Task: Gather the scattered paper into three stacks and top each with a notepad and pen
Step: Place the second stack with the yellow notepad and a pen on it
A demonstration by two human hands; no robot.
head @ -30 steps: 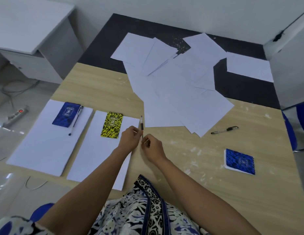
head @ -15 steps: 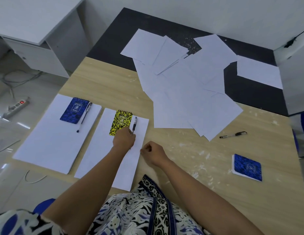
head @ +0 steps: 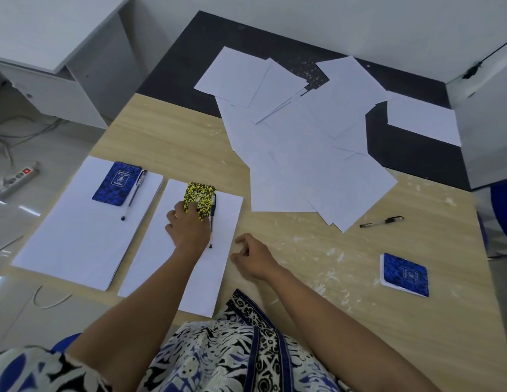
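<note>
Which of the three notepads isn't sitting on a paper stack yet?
The blue notepad on the right: it lies on the bare wooden table. The other blue notepad and the yellow notepad each rest on a stack.

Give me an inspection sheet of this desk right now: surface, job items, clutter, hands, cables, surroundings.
Surface: wooden table with white flecks, dark far section.
Job's things: two white paper stacks; left stack carries a blue spiral notepad and pen; middle stack carries a yellow-black notepad and black pen; scattered white sheets; loose pen; second blue notepad.
Clutter: nothing seen.
Hands: left hand rests on the yellow-black notepad; right hand holds nothing.
Cables: power strip, floor cords.
Surroundings: white cabinet.
</note>
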